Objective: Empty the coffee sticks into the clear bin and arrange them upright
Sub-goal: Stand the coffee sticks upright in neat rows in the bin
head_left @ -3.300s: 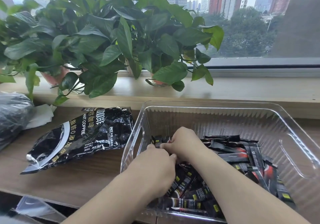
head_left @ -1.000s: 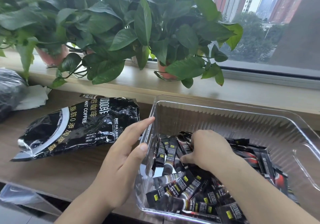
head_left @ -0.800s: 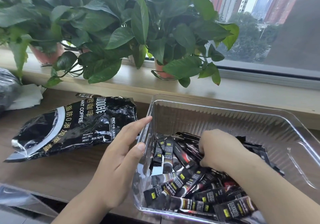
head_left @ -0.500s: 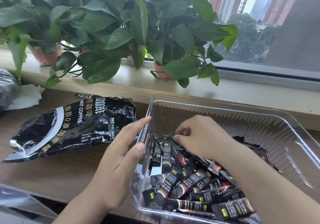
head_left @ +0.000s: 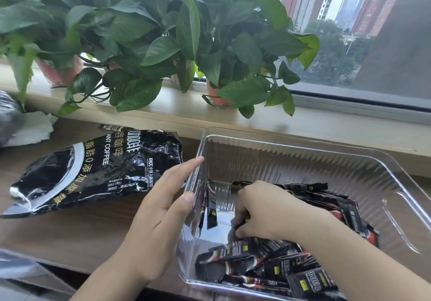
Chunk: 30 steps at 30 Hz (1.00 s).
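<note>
Left grip [head_left: 163, 212] lies flat with fingers straight; right grip [head_left: 263, 209] is curled, knuckles upward.

Right hand [head_left: 268, 209] lower now, deeper among coffee sticks [head_left: 268, 263].

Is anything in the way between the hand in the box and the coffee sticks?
No, nothing visible. The right hand is inside the clear bin, fingers curled on the coffee sticks. The left hand rests against the bin's outer left wall, away from them.

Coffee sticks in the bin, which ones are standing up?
The couple of sticks against the left wall of the clear bin, beside the left hand, stand upright. The rest lie flat in a heap.
</note>
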Each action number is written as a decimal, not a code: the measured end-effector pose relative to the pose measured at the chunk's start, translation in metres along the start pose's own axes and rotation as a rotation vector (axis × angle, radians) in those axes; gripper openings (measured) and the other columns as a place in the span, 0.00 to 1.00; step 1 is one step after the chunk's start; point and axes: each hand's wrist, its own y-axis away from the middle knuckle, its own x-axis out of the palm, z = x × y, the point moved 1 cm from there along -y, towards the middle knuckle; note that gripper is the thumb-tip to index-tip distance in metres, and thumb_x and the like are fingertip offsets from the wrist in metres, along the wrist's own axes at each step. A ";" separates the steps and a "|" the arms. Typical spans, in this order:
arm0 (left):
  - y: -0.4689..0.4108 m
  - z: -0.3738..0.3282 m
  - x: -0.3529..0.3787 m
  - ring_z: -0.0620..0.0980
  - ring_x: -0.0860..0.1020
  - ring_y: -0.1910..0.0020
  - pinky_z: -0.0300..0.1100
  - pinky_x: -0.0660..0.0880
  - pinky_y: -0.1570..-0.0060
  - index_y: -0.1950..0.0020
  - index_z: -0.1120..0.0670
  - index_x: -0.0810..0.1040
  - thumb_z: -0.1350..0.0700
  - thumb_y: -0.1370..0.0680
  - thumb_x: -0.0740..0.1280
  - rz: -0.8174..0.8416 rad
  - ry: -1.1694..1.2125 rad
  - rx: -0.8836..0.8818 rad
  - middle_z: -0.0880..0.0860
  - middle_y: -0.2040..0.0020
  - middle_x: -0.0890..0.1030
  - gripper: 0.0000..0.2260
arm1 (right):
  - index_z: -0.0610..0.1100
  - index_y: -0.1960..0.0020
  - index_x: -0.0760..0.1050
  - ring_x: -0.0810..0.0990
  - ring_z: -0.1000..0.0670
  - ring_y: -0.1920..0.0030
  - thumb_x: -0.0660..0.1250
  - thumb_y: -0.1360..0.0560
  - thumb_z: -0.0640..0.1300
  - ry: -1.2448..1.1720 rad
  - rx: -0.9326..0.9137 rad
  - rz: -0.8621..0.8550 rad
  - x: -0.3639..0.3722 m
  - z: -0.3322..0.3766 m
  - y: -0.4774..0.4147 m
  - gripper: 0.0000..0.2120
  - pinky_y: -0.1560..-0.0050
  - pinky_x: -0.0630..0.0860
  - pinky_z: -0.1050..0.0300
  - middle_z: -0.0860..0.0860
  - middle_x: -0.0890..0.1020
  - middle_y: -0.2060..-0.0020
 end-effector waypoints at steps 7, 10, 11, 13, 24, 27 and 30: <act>0.000 0.000 -0.001 0.45 0.68 0.27 0.45 0.66 0.33 0.27 0.42 0.69 0.46 0.22 0.55 0.005 -0.010 0.011 0.40 0.29 0.73 0.23 | 0.44 0.57 0.86 0.81 0.51 0.64 0.69 0.22 0.52 -0.310 0.190 -0.306 -0.016 0.005 -0.023 0.13 0.64 0.76 0.60 0.48 0.86 0.62; 0.000 0.001 -0.001 0.45 0.68 0.27 0.39 0.65 0.31 0.27 0.42 0.70 0.47 0.22 0.56 0.005 0.001 0.018 0.41 0.29 0.73 0.22 | 0.38 0.54 0.85 0.77 0.49 0.67 0.68 0.22 0.59 -0.400 0.283 -0.121 -0.005 0.020 -0.042 0.22 0.69 0.72 0.60 0.46 0.81 0.66; 0.000 0.001 -0.001 0.46 0.68 0.27 0.38 0.64 0.31 0.27 0.42 0.70 0.46 0.22 0.56 0.005 0.007 0.019 0.41 0.29 0.73 0.22 | 0.37 0.53 0.84 0.77 0.48 0.65 0.68 0.23 0.59 -0.405 0.298 -0.099 0.000 0.024 -0.048 0.23 0.69 0.71 0.59 0.47 0.79 0.67; -0.001 0.002 -0.001 0.46 0.68 0.27 0.37 0.64 0.32 0.27 0.43 0.70 0.46 0.22 0.56 0.005 0.009 0.020 0.41 0.29 0.73 0.22 | 0.39 0.55 0.81 0.78 0.46 0.63 0.69 0.23 0.58 -0.386 0.324 -0.122 0.006 0.028 -0.058 0.21 0.67 0.71 0.58 0.47 0.77 0.66; -0.001 0.001 -0.001 0.44 0.68 0.27 0.45 0.65 0.32 0.27 0.42 0.69 0.45 0.22 0.55 0.004 -0.016 0.014 0.40 0.29 0.72 0.22 | 0.38 0.54 0.85 0.78 0.48 0.67 0.70 0.21 0.52 -0.572 0.355 -0.086 -0.002 0.027 -0.052 0.16 0.56 0.80 0.54 0.46 0.83 0.65; -0.001 0.000 -0.002 0.44 0.68 0.27 0.46 0.65 0.33 0.26 0.42 0.69 0.45 0.21 0.55 0.006 -0.029 0.015 0.40 0.29 0.72 0.23 | 0.37 0.44 0.82 0.83 0.45 0.63 0.76 0.28 0.53 -0.547 0.292 -0.011 -0.005 0.030 -0.043 0.22 0.56 0.81 0.55 0.44 0.86 0.57; 0.000 0.001 -0.002 0.44 0.68 0.27 0.47 0.65 0.33 0.26 0.41 0.69 0.45 0.21 0.56 0.010 -0.030 0.012 0.40 0.29 0.72 0.23 | 0.37 0.33 0.75 0.84 0.42 0.46 0.81 0.35 0.58 -0.412 0.241 0.111 -0.007 0.032 -0.032 0.38 0.42 0.81 0.46 0.44 0.84 0.42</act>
